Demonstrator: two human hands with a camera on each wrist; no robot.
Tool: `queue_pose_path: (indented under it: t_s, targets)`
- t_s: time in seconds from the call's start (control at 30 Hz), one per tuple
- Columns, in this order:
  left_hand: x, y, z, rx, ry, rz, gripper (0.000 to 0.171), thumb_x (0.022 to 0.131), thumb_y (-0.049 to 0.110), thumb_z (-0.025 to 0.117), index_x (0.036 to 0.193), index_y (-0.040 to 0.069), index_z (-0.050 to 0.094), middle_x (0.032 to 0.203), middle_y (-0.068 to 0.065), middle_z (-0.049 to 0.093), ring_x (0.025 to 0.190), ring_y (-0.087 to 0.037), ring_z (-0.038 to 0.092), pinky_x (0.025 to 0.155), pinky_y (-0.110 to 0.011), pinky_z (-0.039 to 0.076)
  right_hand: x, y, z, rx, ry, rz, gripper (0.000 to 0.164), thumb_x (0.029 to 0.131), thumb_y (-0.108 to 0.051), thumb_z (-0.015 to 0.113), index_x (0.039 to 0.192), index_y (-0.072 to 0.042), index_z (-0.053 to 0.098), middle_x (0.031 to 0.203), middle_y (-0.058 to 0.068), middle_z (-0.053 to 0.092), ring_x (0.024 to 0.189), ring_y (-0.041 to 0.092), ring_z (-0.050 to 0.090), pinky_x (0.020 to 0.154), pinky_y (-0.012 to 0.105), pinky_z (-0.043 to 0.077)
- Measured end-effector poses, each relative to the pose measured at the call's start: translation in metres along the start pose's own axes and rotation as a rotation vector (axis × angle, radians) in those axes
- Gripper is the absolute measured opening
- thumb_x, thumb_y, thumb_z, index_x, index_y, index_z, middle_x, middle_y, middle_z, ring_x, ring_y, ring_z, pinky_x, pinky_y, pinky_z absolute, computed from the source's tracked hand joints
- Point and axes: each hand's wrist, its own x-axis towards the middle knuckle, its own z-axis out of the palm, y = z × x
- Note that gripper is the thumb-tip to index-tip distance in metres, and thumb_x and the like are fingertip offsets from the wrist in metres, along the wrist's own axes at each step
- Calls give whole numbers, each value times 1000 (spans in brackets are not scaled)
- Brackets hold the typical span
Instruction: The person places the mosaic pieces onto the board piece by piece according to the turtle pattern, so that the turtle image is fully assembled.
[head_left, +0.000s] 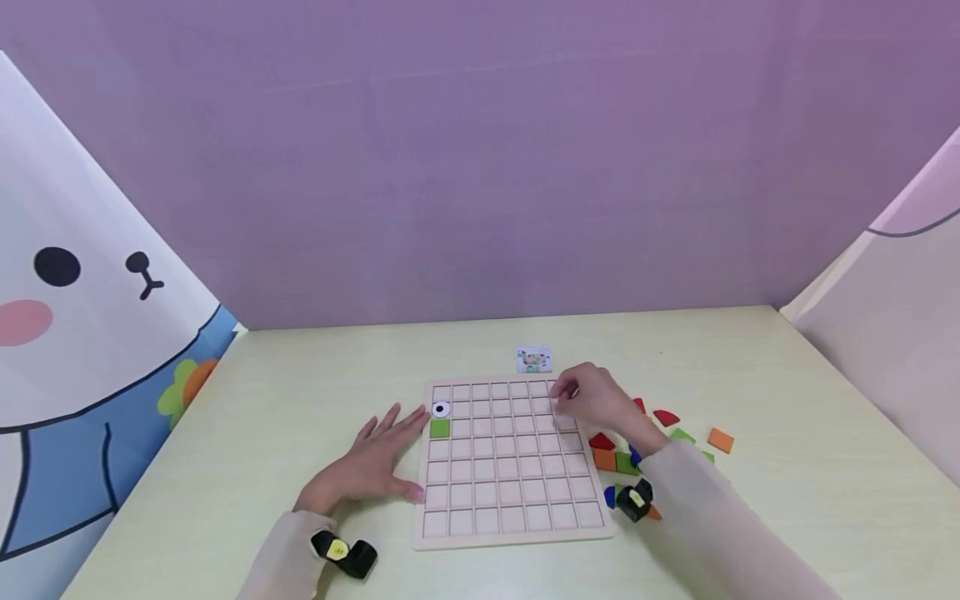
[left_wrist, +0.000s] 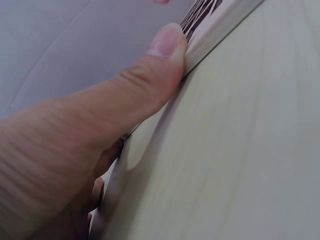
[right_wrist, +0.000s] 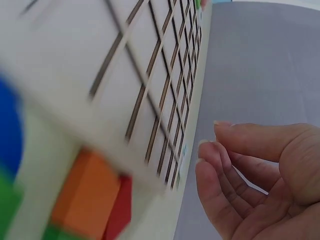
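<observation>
A pale gridded board (head_left: 486, 546) lies flat on the table. In its left column, a white piece with a black dot (head_left: 441, 409) sits just above a green square tile (head_left: 439, 427). My left hand (head_left: 375, 462) rests at the board's left edge with fingers spread; its thumb (left_wrist: 167, 47) presses against the side in the left wrist view. Over the upper right corner of the board hovers my right hand (head_left: 592, 400). Its fingers (right_wrist: 215, 190) are loosely bent, and nothing shows between them and the thumb in the right wrist view.
Loose pieces lie right of the board, among them an orange tile (head_left: 721, 440), a red piece (head_left: 666, 417) and a blue piece (head_left: 610, 497); the right forearm hides some. A small printed card (head_left: 534, 359) lies behind the board. A purple wall (head_left: 480, 167) stands behind the table.
</observation>
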Motion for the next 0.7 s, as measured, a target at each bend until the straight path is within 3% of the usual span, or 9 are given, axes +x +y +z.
queue_pose_path:
  t_s: [0.7]
  targets:
    - [-1, 0, -1, -17, 3, 9, 113, 66, 57, 76, 151, 7, 22, 158, -13, 19, 145, -46, 1, 112, -66, 1, -39, 70, -57, -97, 28, 101, 13, 83, -2, 65, 95, 2, 66, 82, 8, 63, 69, 18, 53, 60, 27, 49]
